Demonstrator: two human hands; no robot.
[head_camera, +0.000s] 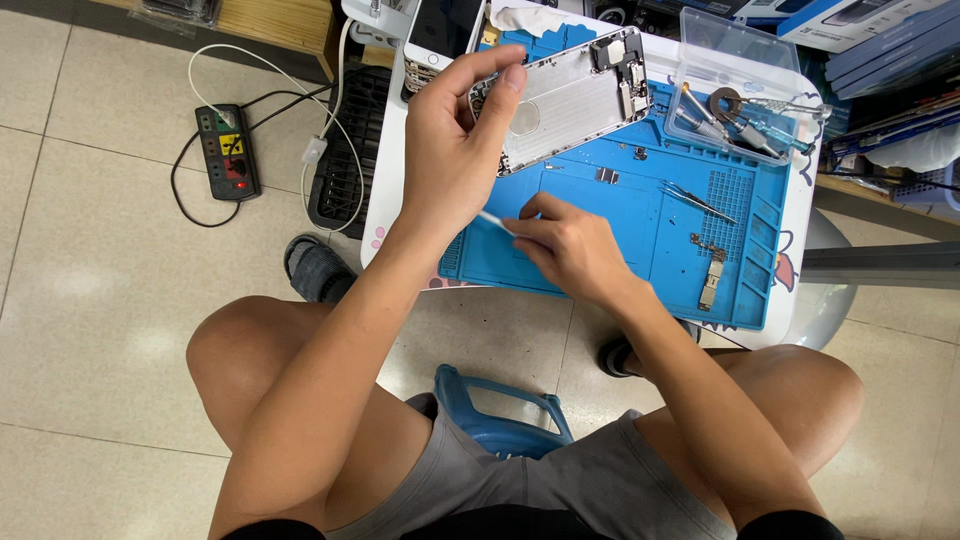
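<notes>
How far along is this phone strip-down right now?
Done: the rear housing looks largely stripped, and loose metal parts lie on the blue mat; a screen sits beyond it. In hand: the left hand grips the housing's edge, while the right hand pinches a thin white tool. Left: some parts remain at the housing's top end. Tweezers lie unused.

Two hands work here: the left hand (455, 135) grips one silver phone housing (565, 95), and the right hand (565, 245) pinches one thin white tool (493, 221). Right of the right hand lie one pair of tweezers (697, 200) and one small metal bracket (711, 283). One blue mat (640, 250) covers the tabletop. Beyond the left hand sits one clear plastic box (735, 60); left of it, one power strip (227, 152) lies on the floor.
</notes>
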